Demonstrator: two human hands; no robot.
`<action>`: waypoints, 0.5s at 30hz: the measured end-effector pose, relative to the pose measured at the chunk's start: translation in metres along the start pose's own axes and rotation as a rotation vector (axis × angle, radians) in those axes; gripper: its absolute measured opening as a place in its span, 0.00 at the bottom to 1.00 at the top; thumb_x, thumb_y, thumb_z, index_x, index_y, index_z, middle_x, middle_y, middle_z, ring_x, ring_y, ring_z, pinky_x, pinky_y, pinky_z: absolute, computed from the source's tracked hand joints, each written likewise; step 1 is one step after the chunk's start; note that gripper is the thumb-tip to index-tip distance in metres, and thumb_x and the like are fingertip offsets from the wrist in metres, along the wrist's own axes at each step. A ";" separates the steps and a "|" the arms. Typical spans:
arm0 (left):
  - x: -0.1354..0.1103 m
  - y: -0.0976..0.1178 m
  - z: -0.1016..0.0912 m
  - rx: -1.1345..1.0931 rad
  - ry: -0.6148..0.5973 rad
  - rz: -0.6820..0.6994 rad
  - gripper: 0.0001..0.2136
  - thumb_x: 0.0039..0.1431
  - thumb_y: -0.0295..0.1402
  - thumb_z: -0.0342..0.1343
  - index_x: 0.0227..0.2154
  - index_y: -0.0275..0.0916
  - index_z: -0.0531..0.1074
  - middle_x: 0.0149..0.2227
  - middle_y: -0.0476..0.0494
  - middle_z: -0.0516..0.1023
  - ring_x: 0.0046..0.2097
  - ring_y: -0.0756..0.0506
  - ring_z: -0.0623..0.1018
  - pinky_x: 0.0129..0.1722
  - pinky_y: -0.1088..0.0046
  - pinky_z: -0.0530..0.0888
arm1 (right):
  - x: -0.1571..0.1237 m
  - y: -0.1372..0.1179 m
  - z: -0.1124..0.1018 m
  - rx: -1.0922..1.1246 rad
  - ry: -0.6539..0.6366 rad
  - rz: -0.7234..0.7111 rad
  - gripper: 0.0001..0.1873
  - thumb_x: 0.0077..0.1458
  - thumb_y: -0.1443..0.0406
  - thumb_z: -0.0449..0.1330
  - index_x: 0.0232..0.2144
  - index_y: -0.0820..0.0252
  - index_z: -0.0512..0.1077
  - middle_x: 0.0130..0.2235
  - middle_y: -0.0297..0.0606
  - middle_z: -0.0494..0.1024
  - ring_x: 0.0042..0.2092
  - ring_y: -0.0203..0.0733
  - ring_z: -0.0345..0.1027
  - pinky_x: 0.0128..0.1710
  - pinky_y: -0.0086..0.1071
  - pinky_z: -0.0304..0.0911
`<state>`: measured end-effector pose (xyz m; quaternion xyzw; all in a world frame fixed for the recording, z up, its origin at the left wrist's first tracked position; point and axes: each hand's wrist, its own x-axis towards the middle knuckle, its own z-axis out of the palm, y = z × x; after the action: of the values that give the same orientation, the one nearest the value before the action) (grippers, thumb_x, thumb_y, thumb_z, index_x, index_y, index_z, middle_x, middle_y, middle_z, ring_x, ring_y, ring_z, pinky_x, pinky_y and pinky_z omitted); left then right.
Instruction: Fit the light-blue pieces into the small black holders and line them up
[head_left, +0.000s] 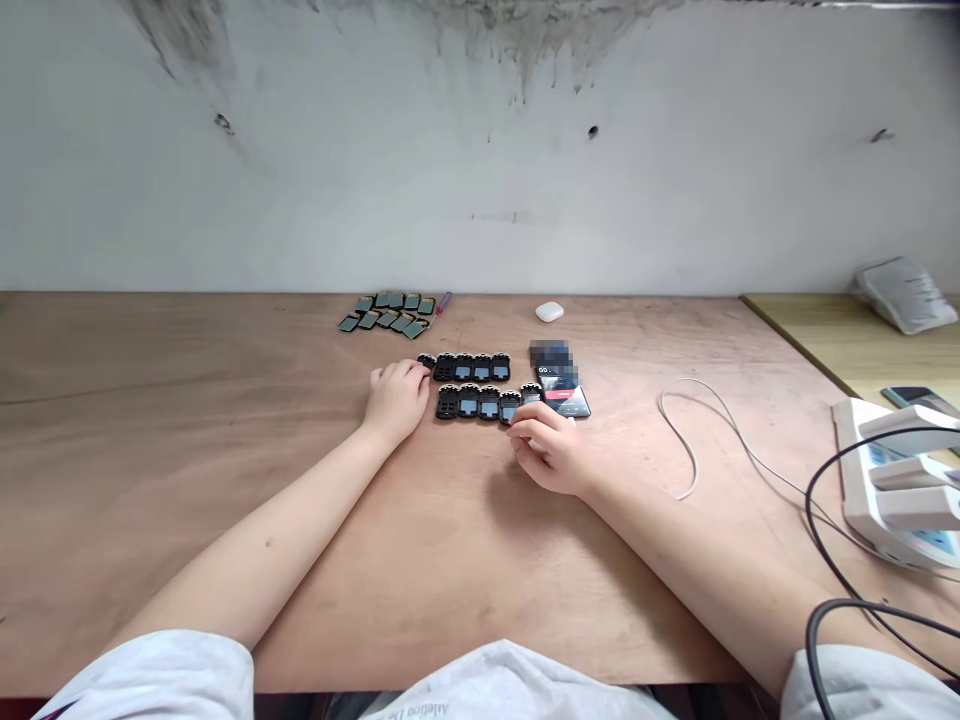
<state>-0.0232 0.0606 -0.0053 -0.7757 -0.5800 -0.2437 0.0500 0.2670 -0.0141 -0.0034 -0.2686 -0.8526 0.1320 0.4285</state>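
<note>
Two rows of small black plastic casings, several of them with a pale blue rectangle, lie on the table: a back row (481, 368) and a front row (469, 402). My left hand (399, 400) rests on the wood at the left end of the back row, fingers loosely bent and beside the leftmost casing (427, 361), which they partly cover. My right hand (549, 448) is at the right end of the front row, fingers curled together close to the casing (510, 406) there. What lies between its fingertips, if anything, is hidden.
Several grey-green screen pieces (387, 318) lie at the back beside a purple-handled screwdriver (442, 302). A phone (562, 385) and a white earbud case (550, 312) sit to the right. A power strip (896, 480), a white cable (739, 435) and black cables (811, 500) occupy the right side.
</note>
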 end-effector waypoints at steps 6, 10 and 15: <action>-0.002 0.002 0.002 0.011 -0.049 0.070 0.16 0.67 0.30 0.45 0.51 0.37 0.76 0.52 0.33 0.80 0.54 0.33 0.77 0.55 0.51 0.66 | 0.004 0.000 0.003 -0.340 -0.039 0.128 0.07 0.64 0.70 0.55 0.38 0.55 0.72 0.47 0.43 0.78 0.50 0.51 0.68 0.52 0.48 0.62; -0.004 0.001 0.001 -0.050 -0.084 0.118 0.21 0.68 0.30 0.43 0.60 0.36 0.71 0.60 0.32 0.76 0.60 0.34 0.75 0.57 0.52 0.67 | 0.005 0.002 0.004 -0.524 -0.064 0.295 0.07 0.67 0.64 0.56 0.45 0.55 0.73 0.53 0.46 0.77 0.56 0.57 0.64 0.56 0.53 0.56; -0.008 0.000 -0.002 -0.103 -0.119 0.177 0.22 0.69 0.30 0.42 0.63 0.36 0.68 0.63 0.32 0.73 0.64 0.36 0.72 0.59 0.54 0.68 | 0.004 0.004 0.005 -0.623 -0.058 0.421 0.12 0.69 0.59 0.55 0.51 0.55 0.70 0.55 0.49 0.75 0.59 0.60 0.61 0.58 0.57 0.53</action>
<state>-0.0256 0.0532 -0.0070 -0.8385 -0.4980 -0.2214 -0.0032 0.2626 -0.0085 -0.0062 -0.5517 -0.7897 -0.0407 0.2652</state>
